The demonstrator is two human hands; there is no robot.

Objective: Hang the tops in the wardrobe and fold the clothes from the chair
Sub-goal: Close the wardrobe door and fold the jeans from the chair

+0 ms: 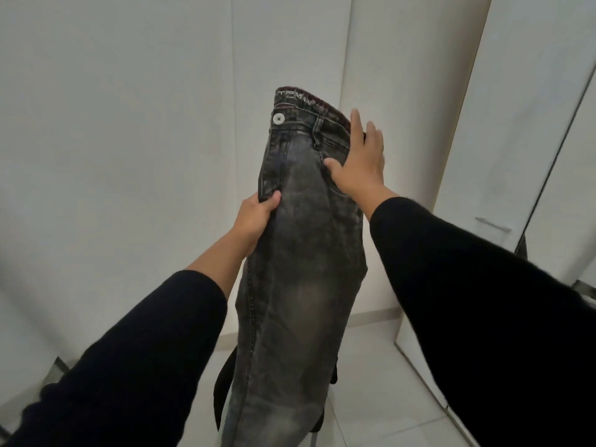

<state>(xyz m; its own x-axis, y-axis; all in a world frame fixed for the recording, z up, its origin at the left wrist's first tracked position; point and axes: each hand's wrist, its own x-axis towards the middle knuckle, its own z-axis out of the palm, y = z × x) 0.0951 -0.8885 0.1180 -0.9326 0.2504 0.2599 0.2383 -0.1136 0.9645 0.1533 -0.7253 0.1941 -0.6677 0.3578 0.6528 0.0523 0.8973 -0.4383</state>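
Dark grey faded jeans (300, 253) hang upright at the centre of the view, folded lengthwise, waistband at 12 o'clock with a white button (278, 118) near its left corner; the left hand (258, 217), at 9 o'clock of the garment, pinches its left edge between thumb and curled fingers; the right hand (361, 159), at 2 o'clock, lies flat on the hip, fingers straight, thumb pressing the denim; black sleeves (467, 285) cover both forearms; a white wardrobe door (532, 124) stands at 3 o'clock.
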